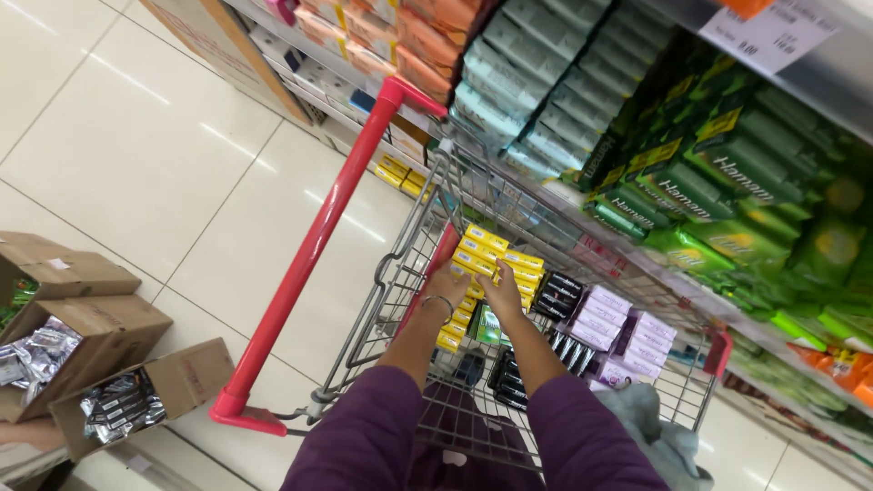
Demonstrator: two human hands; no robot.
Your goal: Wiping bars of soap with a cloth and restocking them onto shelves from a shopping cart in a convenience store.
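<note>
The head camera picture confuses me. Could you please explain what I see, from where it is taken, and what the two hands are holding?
The picture comes from a camera worn on a person's head, looking down, so the purple sleeves at the bottom belong to that person. There is no machine, only two bare hands. They reach into a wire shopping trolley with a red handle bar, standing on a pale tiled shop floor. The left hand, with a thin bangle on its wrist, and the right hand both rest on a stack of small yellow boxes. Beside it in the trolley lie black boxes and lilac boxes. On the right, shelves hold green soap packs. On the left stand open cardboard cartons with silvery packets.
</note>
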